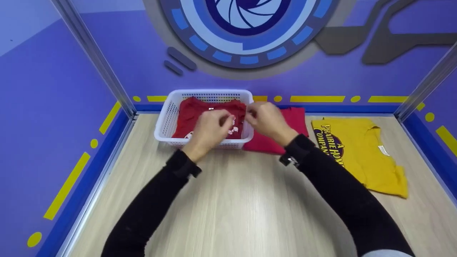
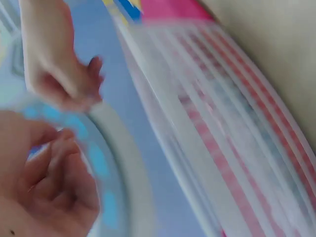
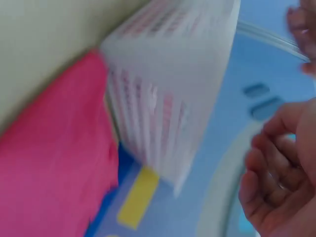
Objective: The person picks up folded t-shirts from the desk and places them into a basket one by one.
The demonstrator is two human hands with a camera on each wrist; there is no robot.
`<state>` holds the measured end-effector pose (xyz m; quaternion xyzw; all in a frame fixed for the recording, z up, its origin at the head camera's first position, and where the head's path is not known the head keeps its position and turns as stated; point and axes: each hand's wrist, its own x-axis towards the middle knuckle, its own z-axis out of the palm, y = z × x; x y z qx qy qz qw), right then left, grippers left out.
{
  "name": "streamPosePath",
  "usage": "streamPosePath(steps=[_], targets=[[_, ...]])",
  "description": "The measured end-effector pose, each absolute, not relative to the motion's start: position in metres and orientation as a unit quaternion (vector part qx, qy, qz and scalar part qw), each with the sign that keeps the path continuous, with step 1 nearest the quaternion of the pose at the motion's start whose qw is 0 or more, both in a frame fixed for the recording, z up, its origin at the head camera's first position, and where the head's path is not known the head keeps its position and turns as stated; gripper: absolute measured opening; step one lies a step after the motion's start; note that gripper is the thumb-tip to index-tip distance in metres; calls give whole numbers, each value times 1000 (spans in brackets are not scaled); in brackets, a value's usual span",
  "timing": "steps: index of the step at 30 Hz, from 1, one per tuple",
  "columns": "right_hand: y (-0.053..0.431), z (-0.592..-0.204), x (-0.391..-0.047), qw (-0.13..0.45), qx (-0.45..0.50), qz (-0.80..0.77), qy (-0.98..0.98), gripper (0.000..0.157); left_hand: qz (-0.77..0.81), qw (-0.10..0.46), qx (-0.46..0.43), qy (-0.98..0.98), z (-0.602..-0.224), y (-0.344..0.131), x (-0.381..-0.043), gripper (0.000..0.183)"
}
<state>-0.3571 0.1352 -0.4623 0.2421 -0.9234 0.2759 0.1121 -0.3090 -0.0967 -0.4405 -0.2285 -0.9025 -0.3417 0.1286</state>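
A white plastic basket [image 1: 210, 92] with slotted walls stands against the back panel, and a red T-shirt [image 1: 192, 112] with a white print lies inside it. My left hand [image 1: 210, 128] is over the basket's front part, its fingers loosely curled; the left wrist view shows nothing in its palm. Above the basket's right rim is my right hand [image 1: 267, 119], also with relaxed, bent fingers and nothing held, as the right wrist view shows. Just right of the basket, partly behind the right hand and wrist, a folded crimson garment [image 1: 296, 123] lies on the table.
Farther right, a folded yellow T-shirt [image 1: 367, 153] with dark lettering lies on the wooden table [image 1: 228, 200]. Blue printed panels [image 1: 303, 82] with metal corner posts wall the table at the back and both sides.
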Motion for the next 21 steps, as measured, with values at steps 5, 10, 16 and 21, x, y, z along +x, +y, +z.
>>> streamPosePath(steps=[5, 10, 16, 21], targets=[[190, -476, -349, 102, 176, 212, -956, 13, -328, 120, -300, -888, -460, -43, -274, 19], [226, -508, -342, 25, 108, 142, -984, 21, -209, 35, -349, -913, -502, 3, -267, 23], [245, -540, -341, 9, 90, 116, -989, 19, -121, -8, -300, -946, -539, 29, -292, 43], [253, -548, -342, 12, 102, 104, -989, 18, -112, -28, -249, -962, -553, 38, -309, 45]])
